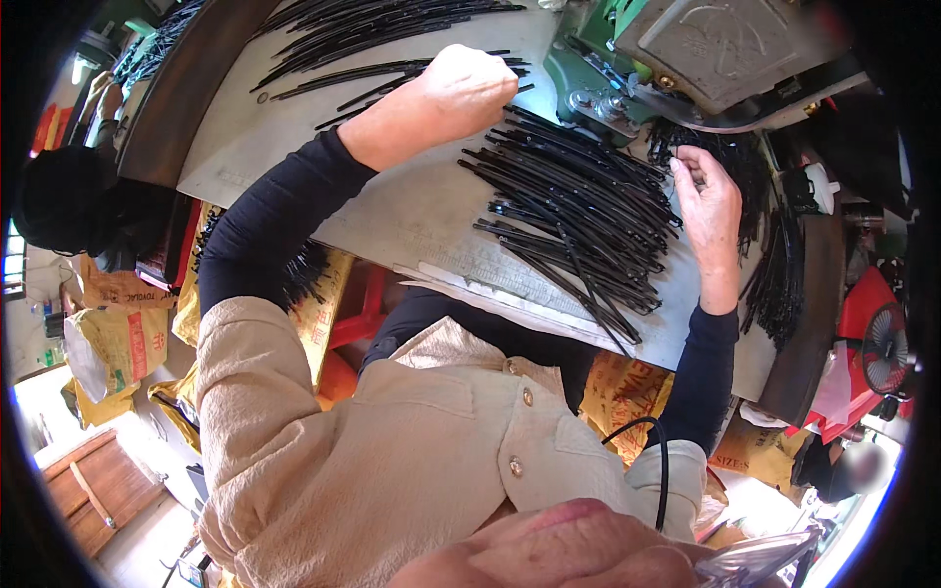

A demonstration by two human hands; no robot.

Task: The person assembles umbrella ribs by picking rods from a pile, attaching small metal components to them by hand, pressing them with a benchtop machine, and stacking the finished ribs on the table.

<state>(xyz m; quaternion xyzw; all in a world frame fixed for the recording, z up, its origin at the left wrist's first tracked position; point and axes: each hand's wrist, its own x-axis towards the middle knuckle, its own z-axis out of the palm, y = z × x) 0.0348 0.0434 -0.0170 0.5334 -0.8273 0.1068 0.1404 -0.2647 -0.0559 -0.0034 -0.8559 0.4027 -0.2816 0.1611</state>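
looking down at a pale worktop (392, 211) with loads of skinny black strips on it. the main pile of black strips (583, 211) sits right between the two hands, mostly lying side by side, with a few stray ends fanning out toward the near edge.

left hand (472, 88) is curled up tight like a fist, back of the hand toward the camera, just above the pile's upper left end. honestly can't tell if it's got anything in it, the fingers are hidden. a handful of loose strips (358, 86) lies right beside that wrist, and there's another spread of strips (368, 34) up at the top of the table.

right hand (708, 201) is at the other end of the main pile, fingers bent, thumb and index tips really close together, so a narrow pinch. whether a strip is caught in there, i can't tell, too small to see. just past it there's a dark tangled bunch (720, 152), plus one more bunch of strips (777, 279) draped by the right side of the table.

big green and grey machine (720, 49) stands at the far side, near the right hand. some yellow sacks (622, 397) are down below the table edge, and a red fan (885, 338) is off to the right.
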